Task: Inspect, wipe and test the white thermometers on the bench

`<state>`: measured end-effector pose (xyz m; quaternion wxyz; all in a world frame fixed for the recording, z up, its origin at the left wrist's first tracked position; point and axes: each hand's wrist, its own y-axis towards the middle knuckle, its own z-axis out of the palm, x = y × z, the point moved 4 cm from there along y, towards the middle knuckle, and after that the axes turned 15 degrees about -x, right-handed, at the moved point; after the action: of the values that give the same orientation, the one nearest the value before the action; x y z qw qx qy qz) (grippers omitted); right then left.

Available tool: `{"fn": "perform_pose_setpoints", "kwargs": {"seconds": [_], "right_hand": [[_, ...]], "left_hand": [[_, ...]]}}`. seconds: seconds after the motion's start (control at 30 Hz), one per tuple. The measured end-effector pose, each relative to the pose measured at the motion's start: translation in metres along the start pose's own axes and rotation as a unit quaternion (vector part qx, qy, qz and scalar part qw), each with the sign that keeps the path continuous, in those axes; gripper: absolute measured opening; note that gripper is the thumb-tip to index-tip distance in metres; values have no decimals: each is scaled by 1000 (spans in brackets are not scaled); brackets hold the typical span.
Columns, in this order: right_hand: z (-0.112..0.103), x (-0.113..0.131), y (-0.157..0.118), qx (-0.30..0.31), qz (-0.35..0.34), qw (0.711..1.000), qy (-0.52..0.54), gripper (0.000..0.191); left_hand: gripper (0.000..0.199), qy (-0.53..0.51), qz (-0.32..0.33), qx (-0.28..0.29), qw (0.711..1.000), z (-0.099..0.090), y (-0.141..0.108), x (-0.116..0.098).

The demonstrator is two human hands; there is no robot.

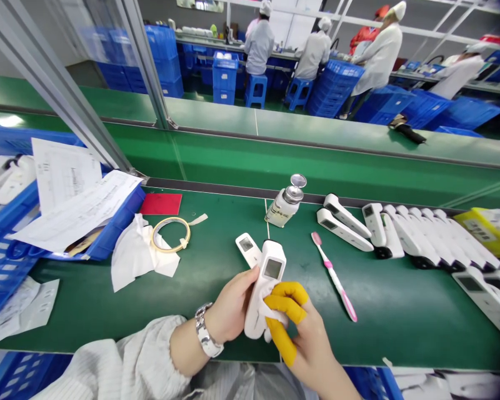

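My left hand, with a metal watch at the wrist, is closed around a white handheld thermometer with a small grey screen. Yellow finger cots cover several fingers of my right hand. Those fingers pinch a white wiping cloth against the thermometer's front, below the screen. Just behind the held one, a smaller white device with a screen lies on the green table. To the right lies a pink and white toothbrush. A pump bottle with its metal lid raised stands farther back.
Several white thermometers lie in a row at right, near a yellow box. A tape roll rests on white cloth at left, near a red card. Papers cover a blue bin. Co-workers sit and stand beyond the partition.
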<state>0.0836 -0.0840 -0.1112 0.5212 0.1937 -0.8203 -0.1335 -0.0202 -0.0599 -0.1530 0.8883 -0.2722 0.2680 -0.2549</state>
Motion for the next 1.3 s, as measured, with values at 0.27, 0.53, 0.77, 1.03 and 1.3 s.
{"fn": "perform_pose_setpoints", "kwargs": {"seconds": [0.27,0.53,0.77,1.03,1.3], "right_hand": [[-17,-11,-9,-23,138,975,170,14],[-24,-10,-2,-86,164,961,206,9],[-13,-12,-1,-81,139,980,116,22],[-15,-8,5,-145,-67,974,-159,28],[-7,-3,5,-125,-82,973,-175,15]], "left_hand": [[36,23,-67,22,997,1,-2,7],[38,44,-57,12,997,-1,-3,9],[38,-3,-49,0,999,4,-6,7],[36,3,-51,-26,998,6,-7,8],[42,17,-37,-9,999,3,-6,7]]}}
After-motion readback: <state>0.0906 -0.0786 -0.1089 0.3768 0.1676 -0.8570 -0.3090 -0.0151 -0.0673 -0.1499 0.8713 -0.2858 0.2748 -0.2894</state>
